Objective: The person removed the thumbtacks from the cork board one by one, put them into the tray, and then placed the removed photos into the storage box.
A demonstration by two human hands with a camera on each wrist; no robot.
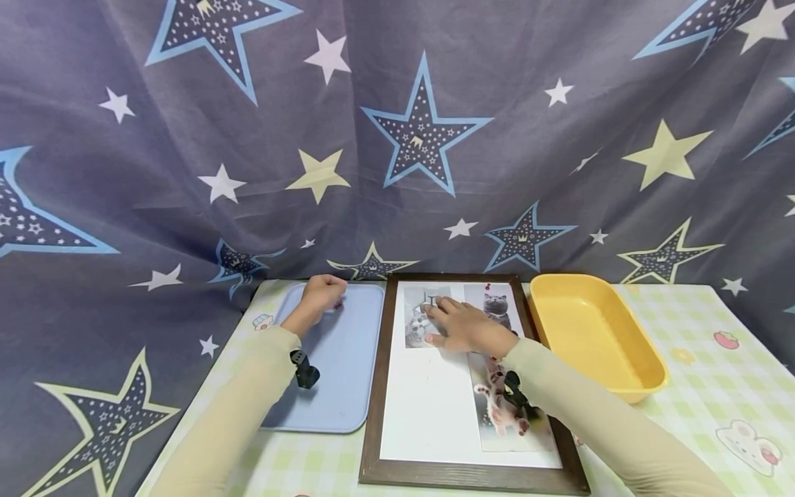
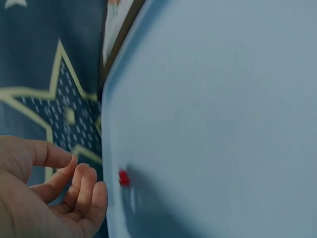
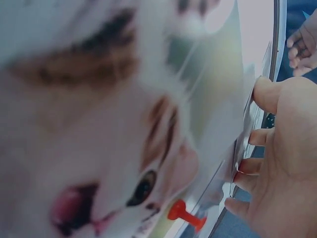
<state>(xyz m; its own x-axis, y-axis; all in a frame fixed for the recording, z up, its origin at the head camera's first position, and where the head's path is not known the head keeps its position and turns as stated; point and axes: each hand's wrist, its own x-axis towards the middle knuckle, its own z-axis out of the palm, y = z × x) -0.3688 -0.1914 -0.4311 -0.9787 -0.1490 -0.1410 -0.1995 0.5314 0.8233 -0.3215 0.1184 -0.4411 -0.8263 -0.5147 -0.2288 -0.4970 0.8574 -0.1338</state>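
Observation:
My left hand (image 1: 321, 293) hangs over the far end of a pale blue tray (image 1: 348, 407), its fingers loosely bent and the thumb near the index fingertip. Nothing shows between them. A red push pin (image 2: 124, 178) sits on the tray just beyond those fingers. My right hand (image 1: 467, 326) rests with spread fingers on a grey photo (image 1: 415, 331) at the upper left of a brown-framed white board (image 1: 428, 407). To its right is a grey cat photo (image 1: 497, 304) with a red pin (image 1: 487, 286) at its top. Below lies a kitten photo (image 1: 503, 407), with a red push pin (image 3: 185, 215) at its edge.
Right of the board stands a yellow plastic bin (image 1: 596, 338). A checked green-and-white tablecloth (image 1: 702, 366) covers the table. Behind it hangs a dark curtain (image 1: 385, 221) printed with stars.

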